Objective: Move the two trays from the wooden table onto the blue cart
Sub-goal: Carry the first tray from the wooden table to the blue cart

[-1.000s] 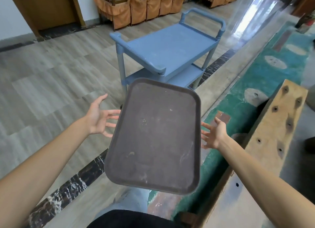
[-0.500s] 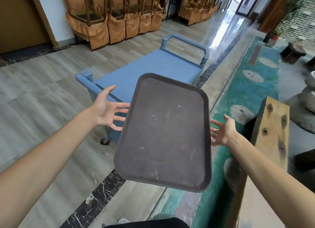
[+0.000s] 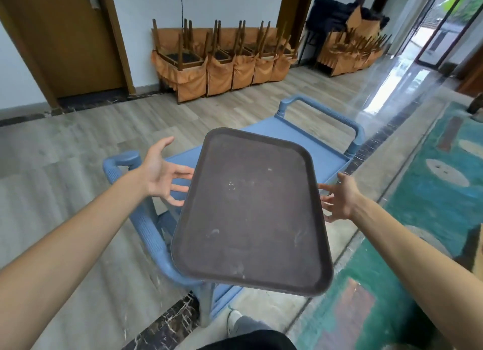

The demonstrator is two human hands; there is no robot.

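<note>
Left grip and right grip unclenched, straight fingers under opposite tray edges, over blue cart.

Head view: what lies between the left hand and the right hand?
In the head view, the dark tray spans the gap between left hand and right hand, straight fingers under its edges, above the blue cart.

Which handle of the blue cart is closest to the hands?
The near handle, the ribbed one running below the left hand and under the tray. The other handle stands at the far end of the cart, beyond the tray.
</note>
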